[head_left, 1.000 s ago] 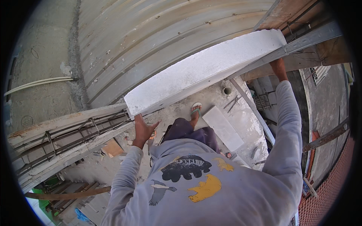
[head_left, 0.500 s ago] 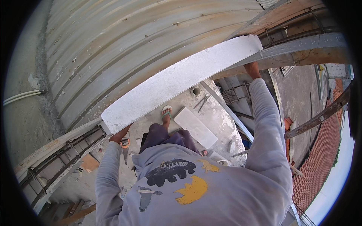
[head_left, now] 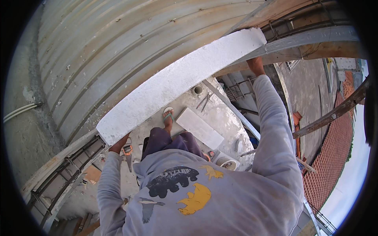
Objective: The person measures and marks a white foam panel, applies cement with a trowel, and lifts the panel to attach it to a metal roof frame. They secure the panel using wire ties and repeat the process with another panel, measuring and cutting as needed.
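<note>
Matt, grainy white block (head_left: 179,78); dull, ribbed, metal-looking sheeting (head_left: 130,43); matt grey cloth shirt (head_left: 240,196)

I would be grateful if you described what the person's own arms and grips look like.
The left sleeve and right sleeve are long, light grey and creased, reaching to about the wrists, with no clear print or cables on them. The left grip and right grip show no gloves; their fingers are largely hidden.

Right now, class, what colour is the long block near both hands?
The block is white, clearest in the head view.
</note>
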`<action>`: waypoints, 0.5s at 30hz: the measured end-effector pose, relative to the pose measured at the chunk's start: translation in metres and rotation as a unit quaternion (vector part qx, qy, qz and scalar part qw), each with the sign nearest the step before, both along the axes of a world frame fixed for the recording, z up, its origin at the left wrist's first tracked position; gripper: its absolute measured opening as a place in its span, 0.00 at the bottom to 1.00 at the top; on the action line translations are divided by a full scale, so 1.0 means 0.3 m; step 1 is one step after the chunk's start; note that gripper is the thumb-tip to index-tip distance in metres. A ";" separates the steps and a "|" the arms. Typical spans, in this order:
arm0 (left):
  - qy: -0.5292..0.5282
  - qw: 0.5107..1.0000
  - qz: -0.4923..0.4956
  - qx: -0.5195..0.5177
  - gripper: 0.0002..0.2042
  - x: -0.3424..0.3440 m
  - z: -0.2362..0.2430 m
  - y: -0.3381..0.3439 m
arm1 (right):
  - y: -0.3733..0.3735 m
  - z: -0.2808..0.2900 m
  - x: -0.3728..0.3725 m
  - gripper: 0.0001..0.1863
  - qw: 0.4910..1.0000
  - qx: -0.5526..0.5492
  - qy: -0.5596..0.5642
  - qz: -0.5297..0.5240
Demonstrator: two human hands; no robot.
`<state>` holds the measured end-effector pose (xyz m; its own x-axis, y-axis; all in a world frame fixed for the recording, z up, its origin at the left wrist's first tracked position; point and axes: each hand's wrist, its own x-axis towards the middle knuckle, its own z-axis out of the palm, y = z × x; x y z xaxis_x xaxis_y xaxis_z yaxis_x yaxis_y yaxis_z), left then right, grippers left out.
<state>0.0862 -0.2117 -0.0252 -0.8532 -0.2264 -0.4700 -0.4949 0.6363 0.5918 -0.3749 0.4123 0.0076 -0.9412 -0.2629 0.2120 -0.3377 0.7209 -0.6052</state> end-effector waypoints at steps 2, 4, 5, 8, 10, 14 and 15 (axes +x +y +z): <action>-0.011 1.000 0.002 0.002 0.32 0.010 0.016 0.001 | -0.029 0.013 0.002 0.27 1.000 0.022 0.002 -0.004; -0.019 1.000 -0.007 0.001 0.33 -0.010 0.055 0.011 | -0.016 0.016 0.001 0.29 0.998 0.066 -0.001 -0.021; -0.020 1.000 0.002 0.002 0.33 -0.016 0.054 0.017 | -0.015 0.013 0.000 0.29 0.999 0.044 0.005 -0.018; -0.019 1.000 0.021 0.002 0.33 -0.038 0.059 0.029 | 0.006 -0.015 -0.004 0.28 0.999 0.028 0.014 -0.017; -0.013 1.000 0.027 0.001 0.33 -0.052 0.086 0.043 | 0.005 -0.006 -0.007 0.27 0.997 0.079 0.007 -0.023; -0.026 0.999 0.027 0.007 0.29 -0.071 0.134 0.056 | -0.024 0.018 0.006 0.24 0.994 0.102 0.007 -0.033; -0.024 0.999 0.032 0.008 0.27 -0.073 0.153 0.059 | -0.050 0.034 0.007 0.24 0.995 0.090 0.018 -0.033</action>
<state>0.0643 -0.1941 0.0208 -0.8131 -0.2718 -0.5148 -0.5629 0.5926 0.5762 -0.3727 0.3974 0.0179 -0.9505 -0.2375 0.2002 -0.3048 0.8379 -0.4528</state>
